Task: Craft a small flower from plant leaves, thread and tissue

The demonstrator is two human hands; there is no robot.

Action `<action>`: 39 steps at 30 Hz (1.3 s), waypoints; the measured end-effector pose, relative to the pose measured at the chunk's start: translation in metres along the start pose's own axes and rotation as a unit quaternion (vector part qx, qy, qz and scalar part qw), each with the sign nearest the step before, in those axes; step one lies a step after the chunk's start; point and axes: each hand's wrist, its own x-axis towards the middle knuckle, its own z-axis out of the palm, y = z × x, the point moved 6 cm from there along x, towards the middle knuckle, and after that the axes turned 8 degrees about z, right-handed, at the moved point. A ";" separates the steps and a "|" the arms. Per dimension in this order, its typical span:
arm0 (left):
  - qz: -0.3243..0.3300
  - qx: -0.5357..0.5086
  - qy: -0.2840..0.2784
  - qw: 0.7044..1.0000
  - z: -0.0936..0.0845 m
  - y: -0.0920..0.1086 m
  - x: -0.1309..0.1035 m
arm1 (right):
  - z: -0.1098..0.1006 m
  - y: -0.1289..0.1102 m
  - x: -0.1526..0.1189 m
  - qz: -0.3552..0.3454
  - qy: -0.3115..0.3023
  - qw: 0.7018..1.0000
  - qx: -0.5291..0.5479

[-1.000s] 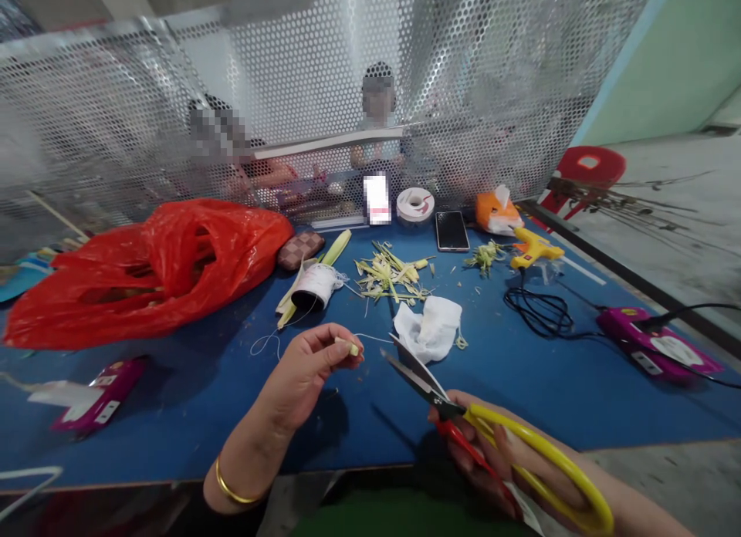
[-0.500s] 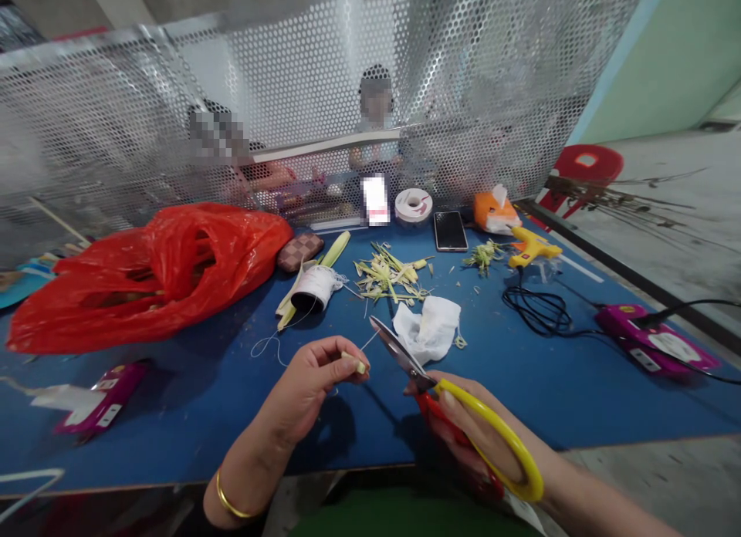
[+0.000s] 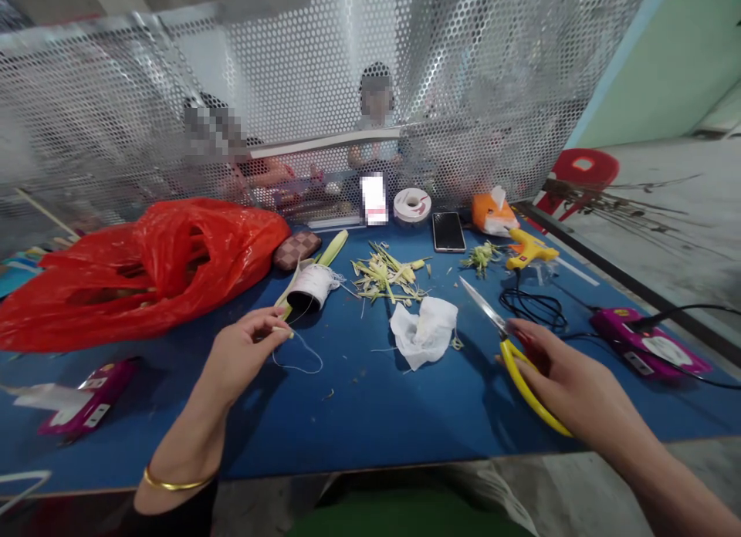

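My left hand [image 3: 246, 352] is at the left of the blue table, thumb and fingertips pinched on white thread [image 3: 313, 350]. The thread loops over the tabletop beside the fingertips. A tiny pale bit shows at the pinch, too small to name. Just beyond lies a thread spool [image 3: 306, 281] on its side, against pale green husk leaves [image 3: 333, 248]. On the right, my right hand [image 3: 559, 367] grips scissors [image 3: 489, 307] with yellow and red handles. Their blades look closed and point away to the left. White tissue [image 3: 424, 332] lies crumpled between the hands.
A red plastic bag [image 3: 144, 282] fills the left, near a checked pouch [image 3: 297, 251]. Leaf scraps [image 3: 390, 275] lie centrally. Behind are a ribbon roll [image 3: 412, 205] and phone [image 3: 448, 232]. A yellow glue gun [image 3: 529, 249] and purple power strip [image 3: 648, 344] sit right. Two people show through the perforated screen.
My left hand has moved left towards the spool; the pale green piece it pinched no longer shows clearly. My right hand has carried the scissors right, away from the thread, and their blades have closed.
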 end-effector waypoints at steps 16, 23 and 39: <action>0.031 0.060 0.145 0.987 -0.052 0.020 0.001 | 0.019 -0.020 0.025 -0.111 0.000 0.896 -0.430; 0.046 0.001 0.136 0.990 -0.067 0.044 -0.005 | 0.012 -0.048 0.034 -0.229 0.006 0.887 -0.401; -0.043 -0.202 -0.305 0.930 0.033 0.059 -0.012 | 0.046 -0.159 0.018 -0.370 -0.132 0.920 -0.012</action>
